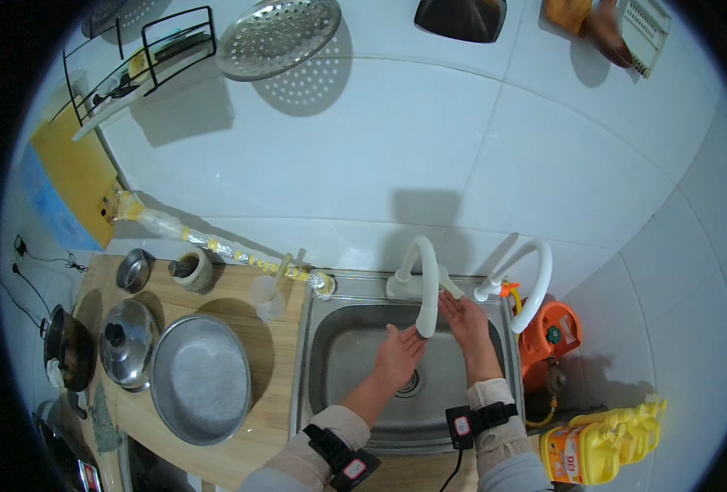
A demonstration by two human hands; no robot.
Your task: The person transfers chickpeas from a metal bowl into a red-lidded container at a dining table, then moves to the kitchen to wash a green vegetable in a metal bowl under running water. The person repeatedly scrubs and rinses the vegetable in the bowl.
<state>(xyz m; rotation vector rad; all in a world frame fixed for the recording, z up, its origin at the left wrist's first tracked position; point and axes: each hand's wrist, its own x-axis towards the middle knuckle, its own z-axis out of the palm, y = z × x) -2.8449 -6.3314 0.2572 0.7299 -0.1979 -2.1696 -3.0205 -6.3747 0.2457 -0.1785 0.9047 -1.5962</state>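
Note:
Over the stainless steel sink (363, 393), my left hand (399, 357) is palm up with its fingers apart, its fingertips at the spout end of a white gooseneck faucet (426, 289). My right hand (467, 320) is also open and palm up, with its fingertips by the faucet's lever (451, 284). Neither hand holds anything. I cannot tell whether water runs from the spout. A second white curved faucet (545, 277) stands right of the first. The drain (409, 384) shows in the basin below my hands.
Left on the wooden counter (277, 381) stand a large metal bowl (200, 381), a lidded pot (128, 344), a mortar with pestle (194, 270) and a plastic cup (267, 298). Right of the sink are an orange gas cylinder (551, 338) and yellow jugs (591, 449). A perforated strainer (280, 37) hangs above.

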